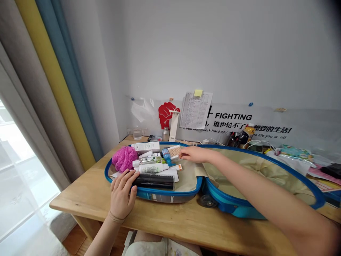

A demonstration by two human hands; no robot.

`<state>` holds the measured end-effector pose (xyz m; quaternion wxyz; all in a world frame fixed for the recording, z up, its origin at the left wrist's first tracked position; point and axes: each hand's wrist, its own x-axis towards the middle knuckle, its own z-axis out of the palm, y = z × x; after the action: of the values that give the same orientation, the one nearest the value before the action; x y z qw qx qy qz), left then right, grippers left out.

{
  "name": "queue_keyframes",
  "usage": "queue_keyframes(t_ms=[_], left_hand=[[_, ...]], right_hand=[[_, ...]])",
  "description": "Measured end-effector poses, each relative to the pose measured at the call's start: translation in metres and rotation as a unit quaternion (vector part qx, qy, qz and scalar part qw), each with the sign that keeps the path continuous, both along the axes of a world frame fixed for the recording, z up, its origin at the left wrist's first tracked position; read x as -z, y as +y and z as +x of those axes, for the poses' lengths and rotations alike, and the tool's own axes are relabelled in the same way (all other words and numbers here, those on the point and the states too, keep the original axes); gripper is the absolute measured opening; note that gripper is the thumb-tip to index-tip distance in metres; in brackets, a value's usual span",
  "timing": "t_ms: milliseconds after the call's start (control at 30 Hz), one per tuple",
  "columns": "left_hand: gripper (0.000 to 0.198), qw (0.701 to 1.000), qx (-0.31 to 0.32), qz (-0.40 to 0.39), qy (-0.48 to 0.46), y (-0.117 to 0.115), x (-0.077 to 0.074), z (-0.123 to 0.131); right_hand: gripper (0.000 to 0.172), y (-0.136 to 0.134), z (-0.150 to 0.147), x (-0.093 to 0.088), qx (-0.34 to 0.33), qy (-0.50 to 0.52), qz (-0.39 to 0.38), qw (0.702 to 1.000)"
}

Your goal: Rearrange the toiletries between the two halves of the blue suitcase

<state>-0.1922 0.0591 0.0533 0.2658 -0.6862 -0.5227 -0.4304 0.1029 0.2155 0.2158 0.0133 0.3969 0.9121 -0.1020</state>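
An open blue-rimmed suitcase lies on the desk, its left half filled with toiletries. My left hand rests over the near-left rim, fingers stretched out against the end of a long black packet. At the far side of that half, my right hand has its fingertips pinched at the right edge of a pack of cotton swabs. Beside the pack lies a blue bottle. A white tube, a purple bath puff and a white box crowd the left part.
The suitcase's right half, with a beige lining, lies under my right forearm. Behind stand a glass, a small bottle and a white upright stand. A drink bottle and plastic packages lie at the right.
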Motion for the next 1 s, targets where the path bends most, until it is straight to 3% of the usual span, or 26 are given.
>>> queue_keyframes(t_ms=[133,300,467,600,833,1000], left_hand=[[0.042,1.0,-0.006,-0.003,-0.006,0.0,0.001,0.0],[0.039,1.0,-0.009,-0.002,-0.003,-0.001,0.0,0.001],[0.041,1.0,-0.012,-0.004,-0.006,-0.001,-0.001,0.001],[0.042,1.0,-0.015,-0.006,-0.006,-0.001,0.0,0.001],[0.044,1.0,-0.019,-0.001,0.004,0.0,0.004,-0.001],[0.05,0.999,-0.028,0.008,0.026,-0.001,0.004,-0.001]], right_hand=[[0.016,0.01,-0.028,0.014,-0.018,-0.058,0.012,0.998],[0.018,0.02,-0.03,0.022,-0.016,-0.1,0.024,0.995],[0.021,0.016,-0.027,0.02,-0.013,-0.106,0.022,0.994],[0.024,0.013,-0.017,0.007,0.007,-0.082,0.039,0.996],[0.034,-0.025,0.041,-0.019,0.061,0.01,0.073,0.995],[0.039,-0.081,0.109,-0.001,0.141,0.109,0.098,0.979]])
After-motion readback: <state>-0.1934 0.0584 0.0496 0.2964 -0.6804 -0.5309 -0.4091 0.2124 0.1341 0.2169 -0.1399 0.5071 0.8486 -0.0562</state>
